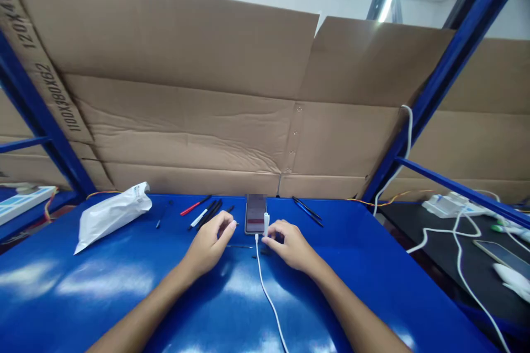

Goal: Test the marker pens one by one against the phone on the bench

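My right hand (290,244) pinches a white pen cap (266,224) upright between thumb and fingertips, just right of a phone (255,215). Across from it, left of the phone, my left hand (211,242) has thumb and forefinger pressed together. A tiny dark tip shows at those fingers, too small to name. Between the hands lies a thin dark rod like a pen refill (240,246). Small black pieces (264,252) rest beside it, partly behind the right fingers. A white cable (265,287) is plugged into the phone's near end.
Several pens (211,213) lie beyond my left hand, one red pen (195,206) among them. More dark pens (307,210) are at the back right. A white plastic bag (114,215) sits at the left. Cardboard (199,121) walls the back; blue posts (434,83) flank the table.
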`<act>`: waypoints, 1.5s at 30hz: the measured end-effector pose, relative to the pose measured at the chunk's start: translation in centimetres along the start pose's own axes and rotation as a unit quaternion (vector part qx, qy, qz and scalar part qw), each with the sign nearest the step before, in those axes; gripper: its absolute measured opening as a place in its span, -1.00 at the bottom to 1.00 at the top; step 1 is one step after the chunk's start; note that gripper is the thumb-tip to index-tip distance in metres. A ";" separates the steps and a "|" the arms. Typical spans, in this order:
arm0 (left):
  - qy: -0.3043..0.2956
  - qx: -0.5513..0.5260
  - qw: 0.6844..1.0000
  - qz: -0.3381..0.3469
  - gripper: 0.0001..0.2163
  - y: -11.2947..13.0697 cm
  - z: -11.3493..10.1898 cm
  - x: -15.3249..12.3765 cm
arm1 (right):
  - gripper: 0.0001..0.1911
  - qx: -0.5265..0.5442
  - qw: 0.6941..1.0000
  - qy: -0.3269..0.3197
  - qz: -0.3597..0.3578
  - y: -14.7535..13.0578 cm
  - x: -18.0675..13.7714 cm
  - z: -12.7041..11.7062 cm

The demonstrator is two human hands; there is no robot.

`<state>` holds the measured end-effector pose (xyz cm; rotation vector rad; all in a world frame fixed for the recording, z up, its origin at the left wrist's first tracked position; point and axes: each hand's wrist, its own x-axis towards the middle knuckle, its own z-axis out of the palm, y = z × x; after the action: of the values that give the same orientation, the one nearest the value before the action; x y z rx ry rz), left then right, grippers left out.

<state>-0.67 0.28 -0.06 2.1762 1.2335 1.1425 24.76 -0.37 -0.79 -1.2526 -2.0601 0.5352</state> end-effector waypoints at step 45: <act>-0.230 0.120 0.962 0.088 -0.82 0.0 1.6 -0.1 | -0.90 -0.130 0.991 -0.022 -0.033 0.1 -0.7 -1.4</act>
<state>0.64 0.25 -1.06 2.5788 1.0255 0.5081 26.07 -0.91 -0.13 -1.3220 -2.2554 0.2711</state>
